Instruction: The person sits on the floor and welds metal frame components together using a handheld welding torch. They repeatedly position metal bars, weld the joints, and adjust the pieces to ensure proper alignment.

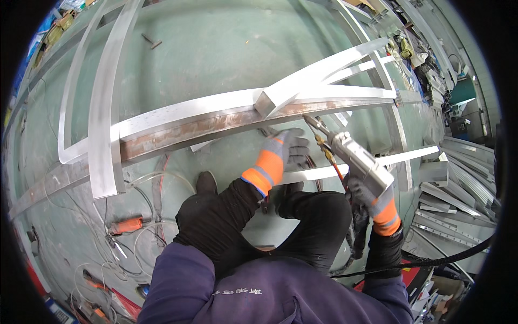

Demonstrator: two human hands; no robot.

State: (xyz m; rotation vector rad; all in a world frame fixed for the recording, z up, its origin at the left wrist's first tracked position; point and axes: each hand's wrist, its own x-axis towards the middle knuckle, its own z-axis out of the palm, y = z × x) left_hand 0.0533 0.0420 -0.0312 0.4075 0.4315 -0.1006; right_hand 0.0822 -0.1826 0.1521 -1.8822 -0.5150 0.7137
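Note:
My right hand (369, 197), in a grey glove with an orange cuff, is wrapped round the rear of a silver handheld welding gun (359, 156). A brass fitting and a red hose run along the gun. Its narrow nozzle (317, 124) points up and left, close to the near side of a rust-marked steel beam (216, 124). My left hand (291, 146), gloved the same way, hovers just below that beam with its fingers stretched loosely to the right and nothing visible in them. A square metal tube (318, 70) lies slantwise across the beam.
More metal tubes (105, 108) cross the beam at left. A light metal strip (410, 155) passes behind the gun. Cut metal profiles (458, 183) are piled at right. Hoses and an orange-handled tool (128, 224) lie on the floor at left. A black cable (431, 263) runs beside my right arm.

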